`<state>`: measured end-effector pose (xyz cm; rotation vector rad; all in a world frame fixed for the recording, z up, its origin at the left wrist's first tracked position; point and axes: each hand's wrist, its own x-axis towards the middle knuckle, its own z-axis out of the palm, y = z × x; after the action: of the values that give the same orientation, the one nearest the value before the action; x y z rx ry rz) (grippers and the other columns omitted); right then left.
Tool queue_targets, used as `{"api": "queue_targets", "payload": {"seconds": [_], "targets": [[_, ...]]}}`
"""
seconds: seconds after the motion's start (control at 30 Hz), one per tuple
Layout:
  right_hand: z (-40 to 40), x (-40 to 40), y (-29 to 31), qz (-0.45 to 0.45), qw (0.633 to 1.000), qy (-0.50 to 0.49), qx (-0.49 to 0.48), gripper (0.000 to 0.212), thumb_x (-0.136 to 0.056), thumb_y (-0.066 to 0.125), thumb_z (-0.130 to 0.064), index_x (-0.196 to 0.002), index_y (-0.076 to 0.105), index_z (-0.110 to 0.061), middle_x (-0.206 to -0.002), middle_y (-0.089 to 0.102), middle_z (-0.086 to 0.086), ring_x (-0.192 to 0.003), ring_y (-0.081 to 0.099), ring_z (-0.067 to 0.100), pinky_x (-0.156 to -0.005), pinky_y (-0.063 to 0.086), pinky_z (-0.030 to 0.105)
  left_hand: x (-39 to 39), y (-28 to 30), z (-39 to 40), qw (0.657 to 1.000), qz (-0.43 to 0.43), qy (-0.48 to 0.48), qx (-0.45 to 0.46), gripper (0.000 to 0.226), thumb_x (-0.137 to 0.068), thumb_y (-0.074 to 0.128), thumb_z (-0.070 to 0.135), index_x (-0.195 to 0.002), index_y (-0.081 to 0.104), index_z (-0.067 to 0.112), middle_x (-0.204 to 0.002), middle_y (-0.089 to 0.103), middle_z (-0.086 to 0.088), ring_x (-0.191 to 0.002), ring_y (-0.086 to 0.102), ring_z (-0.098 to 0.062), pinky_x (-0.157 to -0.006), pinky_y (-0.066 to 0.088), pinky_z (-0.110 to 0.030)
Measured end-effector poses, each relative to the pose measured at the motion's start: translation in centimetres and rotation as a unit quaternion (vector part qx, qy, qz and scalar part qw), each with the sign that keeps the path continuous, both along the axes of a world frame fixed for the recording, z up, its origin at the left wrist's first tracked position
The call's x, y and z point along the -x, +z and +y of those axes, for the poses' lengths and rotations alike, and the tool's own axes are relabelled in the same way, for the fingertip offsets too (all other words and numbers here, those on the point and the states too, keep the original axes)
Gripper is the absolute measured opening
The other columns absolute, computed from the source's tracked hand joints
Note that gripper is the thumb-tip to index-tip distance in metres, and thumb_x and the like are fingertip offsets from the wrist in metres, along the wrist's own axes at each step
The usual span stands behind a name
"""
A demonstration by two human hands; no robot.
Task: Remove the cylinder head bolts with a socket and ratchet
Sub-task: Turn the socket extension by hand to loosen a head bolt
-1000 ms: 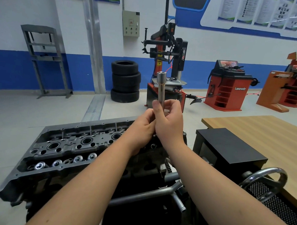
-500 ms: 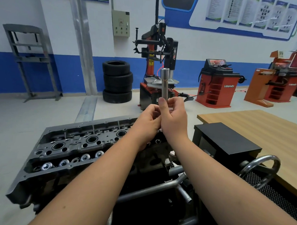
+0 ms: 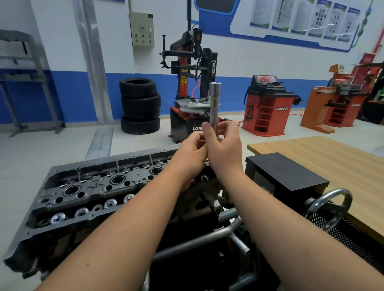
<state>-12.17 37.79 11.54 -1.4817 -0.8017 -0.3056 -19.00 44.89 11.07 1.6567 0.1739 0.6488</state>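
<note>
From my feed, the lower end of the long socket (image 3: 214, 107) disappears between the left hand (image 3: 192, 153) and the right hand (image 3: 225, 151), so I can't see what it joins there. My forearms cover the near right part of the cylinder head (image 3: 94, 185), and any bolts there are hidden. The wooden surface (image 3: 330, 159) runs off the right edge. The wall posters (image 3: 304, 16) are too small for me to read.
</note>
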Motion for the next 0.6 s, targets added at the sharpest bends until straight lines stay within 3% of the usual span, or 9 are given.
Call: {"api": "queue_targets", "payload": {"seconds": [0.13,0.33,0.43,0.5,0.6], "targets": [[-0.09,0.18,0.10,-0.018,1.000,-0.014,0.000,0.026,-0.100,0.060,-0.034,-0.078,0.047,-0.029,-0.072,0.057,-0.008,-0.065,0.055,-0.007,-0.057,0.040,0.009,0.24,0.14,-0.18,1.000,-0.002,-0.010,0.012,0.014,-0.107,0.055,0.031,-0.115,0.065,0.027,-0.108,0.077,0.005,-0.105,0.072,-0.012,-0.089,0.058,-0.032],[0.08,0.33,-0.02,-0.030,0.999,-0.018,0.023,0.026,-0.106,0.044,-0.036,-0.087,0.056,-0.023,-0.076,0.059,-0.008,-0.072,0.057,0.004,-0.062,0.041,0.019,0.68,0.50,-0.46,0.999,0.009,-0.041,0.030,0.026,-0.108,0.049,0.044,-0.121,0.066,0.030,-0.108,0.077,0.007,-0.104,0.071,-0.010,-0.083,0.059,-0.026],[0.09,0.48,0.12,-0.021,1.000,-0.018,0.005,0.016,-0.103,0.052,-0.040,-0.091,0.053,-0.029,-0.083,0.060,-0.011,-0.077,0.061,0.004,-0.063,0.043,0.012,0.74,0.48,-0.35,0.999,0.006,-0.025,0.029,0.013,-0.107,0.054,0.035,-0.113,0.064,0.032,-0.105,0.077,0.007,-0.095,0.072,-0.006,-0.077,0.059,-0.022],[0.02,0.45,0.22,-0.009,1.000,-0.028,-0.006,0.021,-0.097,0.062,-0.043,-0.095,0.051,-0.025,-0.087,0.061,-0.010,-0.079,0.064,0.004,-0.061,0.043,0.008,0.74,0.49,-0.26,1.000,0.005,-0.012,0.023,0.009,-0.106,0.056,0.031,-0.111,0.062,0.034,-0.108,0.075,0.005,-0.092,0.072,-0.004,-0.074,0.057,-0.021],[-0.01,0.42,0.14,-0.014,1.000,-0.028,-0.005,0.022,-0.099,0.061,-0.037,-0.084,0.049,-0.027,-0.081,0.063,0.000,-0.076,0.066,0.017,-0.057,0.045,0.013,0.74,0.48,-0.26,1.000,0.000,-0.012,0.025,0.010,-0.106,0.055,0.030,-0.109,0.062,0.037,-0.103,0.076,0.009,-0.091,0.072,-0.001,-0.074,0.056,-0.020]]}}
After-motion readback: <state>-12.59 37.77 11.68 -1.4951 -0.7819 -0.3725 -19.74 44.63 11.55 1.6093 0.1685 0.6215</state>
